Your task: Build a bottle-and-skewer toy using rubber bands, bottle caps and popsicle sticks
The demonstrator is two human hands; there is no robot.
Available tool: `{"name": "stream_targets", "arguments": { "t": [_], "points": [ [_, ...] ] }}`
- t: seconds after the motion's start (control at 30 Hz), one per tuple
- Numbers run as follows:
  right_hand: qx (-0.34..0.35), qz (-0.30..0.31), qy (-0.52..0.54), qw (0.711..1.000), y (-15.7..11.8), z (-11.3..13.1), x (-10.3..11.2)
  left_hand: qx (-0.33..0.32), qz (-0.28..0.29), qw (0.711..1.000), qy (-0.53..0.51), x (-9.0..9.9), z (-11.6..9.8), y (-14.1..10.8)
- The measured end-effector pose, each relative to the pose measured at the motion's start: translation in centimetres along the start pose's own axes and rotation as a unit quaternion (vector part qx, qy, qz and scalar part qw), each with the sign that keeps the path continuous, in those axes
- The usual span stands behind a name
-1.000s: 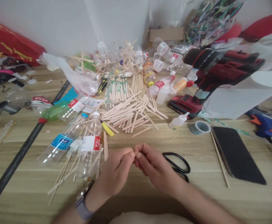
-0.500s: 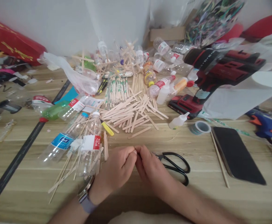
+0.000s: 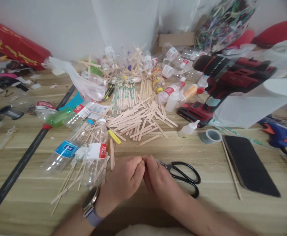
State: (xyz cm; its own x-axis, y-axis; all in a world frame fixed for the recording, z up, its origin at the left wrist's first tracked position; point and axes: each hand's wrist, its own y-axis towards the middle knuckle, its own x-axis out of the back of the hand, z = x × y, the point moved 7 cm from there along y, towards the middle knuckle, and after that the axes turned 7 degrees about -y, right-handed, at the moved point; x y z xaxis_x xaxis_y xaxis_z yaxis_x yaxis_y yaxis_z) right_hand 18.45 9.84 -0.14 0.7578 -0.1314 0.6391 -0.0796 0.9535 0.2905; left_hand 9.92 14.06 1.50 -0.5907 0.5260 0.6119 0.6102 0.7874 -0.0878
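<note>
My left hand (image 3: 126, 177) and my right hand (image 3: 161, 182) meet fingertip to fingertip above the near part of the table. Both are closed, with fingers curled inward; whatever they pinch is too small or too hidden to make out. A watch (image 3: 91, 203) is on my left wrist. Just right of my right hand lie black-handled scissors (image 3: 185, 175), their blades partly behind the hand. Left of my left hand a clear bottle (image 3: 96, 152) with a red and white label lies among thin sticks. Beyond my hands spreads a pile of wooden craft sticks (image 3: 135, 121).
A red cordless drill (image 3: 222, 83) stands at right, near a small glue bottle (image 3: 188, 128), a tape roll (image 3: 211, 135), a phone (image 3: 251, 165) and a blue glue gun (image 3: 278, 129). Several plastic bottles crowd the back. A dark strip (image 3: 17, 172) crosses the left side.
My hands stay together at nearly the same spot. My right hand has shifted slightly, and more of the scissors' blades shows. My left wrist has turned a little, showing more of the watch face.
</note>
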Motion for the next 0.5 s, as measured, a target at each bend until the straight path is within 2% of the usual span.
{"name": "stream_targets", "arguments": {
  "t": [0.17,0.23,0.27,0.37,0.4,0.5],
  "points": [
    [-0.035,0.011,0.055,0.998,0.4,0.2,0.5,0.002,0.003,0.998,-0.065,0.2,-0.1,0.0],
    [-0.091,0.028,0.152,0.984,0.5,-0.3,0.4,0.016,-0.001,0.994,-0.108,0.5,0.2,-0.1],
    [-0.137,0.036,0.238,0.961,0.5,-0.8,0.2,0.029,-0.004,0.991,-0.132,0.7,0.4,-0.2],
    [-0.264,0.037,0.467,0.843,-0.1,-2.1,-0.7,0.077,-0.015,0.976,-0.202,1.2,1.3,-0.8],
    [-0.282,0.029,0.496,0.821,-0.1,-2.3,-0.7,0.086,-0.017,0.975,-0.205,1.3,1.4,-0.9],
    [-0.301,0.01,0.521,0.799,-0.2,-2.7,-0.3,0.068,0.003,0.992,-0.109,1.4,0.8,-1.3]
  ]
}}
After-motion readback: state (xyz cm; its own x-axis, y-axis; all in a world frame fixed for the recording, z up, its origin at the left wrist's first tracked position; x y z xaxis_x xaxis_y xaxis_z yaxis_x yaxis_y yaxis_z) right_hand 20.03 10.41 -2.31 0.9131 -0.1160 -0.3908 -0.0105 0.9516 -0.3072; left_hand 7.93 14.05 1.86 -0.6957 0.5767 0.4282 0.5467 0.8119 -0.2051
